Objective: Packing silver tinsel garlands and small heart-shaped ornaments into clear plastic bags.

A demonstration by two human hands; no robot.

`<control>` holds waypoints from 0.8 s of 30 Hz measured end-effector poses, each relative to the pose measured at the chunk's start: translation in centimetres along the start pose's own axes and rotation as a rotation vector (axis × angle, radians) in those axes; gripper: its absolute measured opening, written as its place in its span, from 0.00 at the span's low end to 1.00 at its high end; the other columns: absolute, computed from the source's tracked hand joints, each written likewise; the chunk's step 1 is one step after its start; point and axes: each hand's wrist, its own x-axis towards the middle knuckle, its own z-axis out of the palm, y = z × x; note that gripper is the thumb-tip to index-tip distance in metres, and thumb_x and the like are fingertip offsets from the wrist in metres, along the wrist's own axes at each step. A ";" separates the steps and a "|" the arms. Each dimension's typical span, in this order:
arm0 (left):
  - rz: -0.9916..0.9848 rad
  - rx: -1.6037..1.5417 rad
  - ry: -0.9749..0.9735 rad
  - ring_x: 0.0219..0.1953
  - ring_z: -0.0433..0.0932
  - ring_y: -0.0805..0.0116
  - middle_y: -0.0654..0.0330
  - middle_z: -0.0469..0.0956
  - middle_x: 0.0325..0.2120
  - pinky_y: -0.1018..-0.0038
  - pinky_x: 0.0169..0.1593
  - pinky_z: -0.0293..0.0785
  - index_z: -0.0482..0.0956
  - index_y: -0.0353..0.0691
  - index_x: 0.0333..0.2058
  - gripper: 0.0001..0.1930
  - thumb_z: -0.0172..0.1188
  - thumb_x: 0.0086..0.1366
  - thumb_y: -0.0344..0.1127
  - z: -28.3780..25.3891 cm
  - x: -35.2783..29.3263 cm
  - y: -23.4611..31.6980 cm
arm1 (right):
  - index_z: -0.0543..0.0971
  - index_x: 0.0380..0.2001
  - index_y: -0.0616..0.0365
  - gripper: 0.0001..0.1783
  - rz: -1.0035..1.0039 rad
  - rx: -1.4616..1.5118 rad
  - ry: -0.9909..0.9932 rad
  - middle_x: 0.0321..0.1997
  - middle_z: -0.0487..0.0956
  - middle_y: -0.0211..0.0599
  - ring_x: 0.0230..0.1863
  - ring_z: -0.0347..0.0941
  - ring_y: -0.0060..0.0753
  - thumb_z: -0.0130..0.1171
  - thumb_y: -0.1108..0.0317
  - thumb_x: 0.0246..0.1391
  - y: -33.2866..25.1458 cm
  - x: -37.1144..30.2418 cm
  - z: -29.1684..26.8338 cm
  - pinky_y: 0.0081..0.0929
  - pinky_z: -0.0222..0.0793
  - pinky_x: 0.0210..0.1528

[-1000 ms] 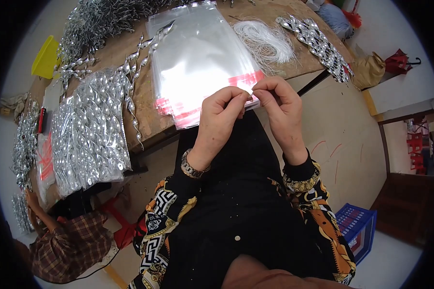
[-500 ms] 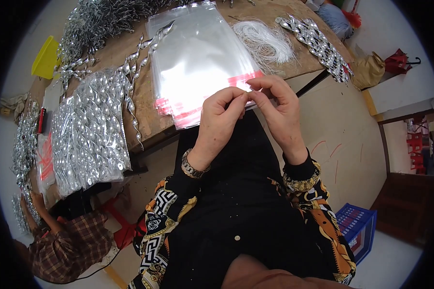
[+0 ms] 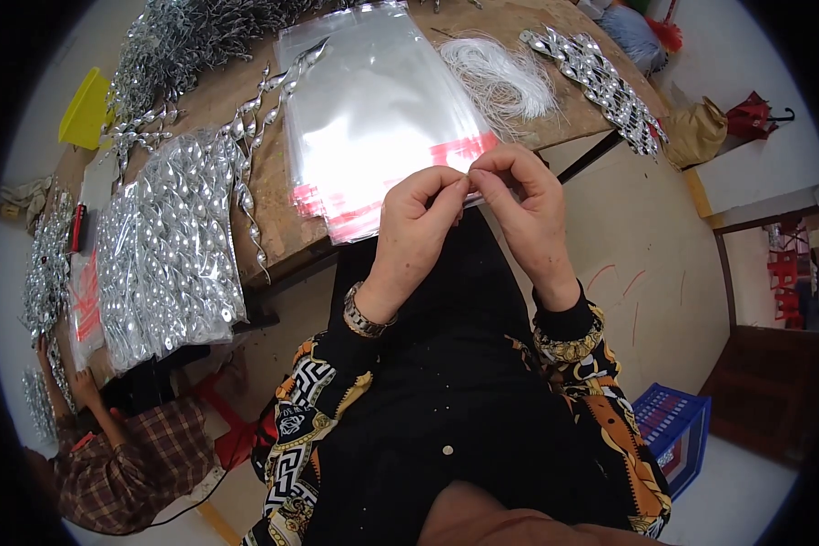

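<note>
My left hand [image 3: 415, 223] and my right hand [image 3: 528, 205] meet at the fingertips, just off the table's front edge. Each pinches thumb against forefinger; whatever is between them is too small to make out. Behind the fingers lies a stack of transparent plastic bags [image 3: 364, 100] with pink-red bands along the near end. To its right rests a loose bundle of white string [image 3: 500, 77]. Twisted silver strips [image 3: 250, 123] lie along the stack's left side, one reaching over its far corner.
Silver spiral strips packed in plastic [image 3: 168, 255] cover the table's left part, with a silver tinsel heap [image 3: 196, 45] behind. More silver strips [image 3: 601, 86] lie far right. A co-worker in a checked shirt [image 3: 132, 464] sits at lower left. A blue crate [image 3: 673, 432] stands on the right.
My fingertips have shifted very slightly, with the right forefinger now closed against the thumb. At lower left the co-worker's hands have moved along the silver strips.
</note>
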 end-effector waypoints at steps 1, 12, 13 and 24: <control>-0.003 -0.003 -0.003 0.22 0.68 0.82 0.67 0.72 0.19 0.84 0.28 0.64 0.78 0.31 0.32 0.08 0.53 0.64 0.30 0.0 0.0 0.0 | 0.76 0.31 0.64 0.01 0.001 0.037 0.007 0.32 0.74 0.28 0.33 0.70 0.16 0.55 0.78 0.55 0.1 0.0 0.0 0.15 0.66 0.36; -0.071 -0.073 -0.003 0.23 0.68 0.83 0.68 0.73 0.20 0.85 0.28 0.64 0.78 0.32 0.32 0.08 0.53 0.65 0.30 -0.1 0.0 0.2 | 0.76 0.32 0.62 0.03 0.157 0.292 0.023 0.32 0.75 0.26 0.31 0.65 0.13 0.54 0.75 0.57 0.5 0.1 -0.2 0.13 0.61 0.35; -0.076 -0.083 -0.006 0.23 0.68 0.83 0.68 0.73 0.20 0.85 0.28 0.65 0.79 0.32 0.32 0.08 0.53 0.65 0.30 -0.1 0.0 0.2 | 0.76 0.32 0.62 0.03 0.160 0.301 0.030 0.32 0.75 0.26 0.31 0.64 0.13 0.54 0.74 0.57 0.5 0.1 -0.2 0.13 0.61 0.35; -0.083 -0.106 -0.019 0.23 0.69 0.83 0.68 0.74 0.21 0.85 0.28 0.65 0.79 0.32 0.33 0.08 0.53 0.65 0.31 -0.1 -0.1 0.2 | 0.75 0.34 0.61 0.05 0.187 0.459 0.023 0.36 0.76 0.30 0.29 0.63 0.13 0.53 0.71 0.60 1.2 0.2 -0.8 0.12 0.61 0.35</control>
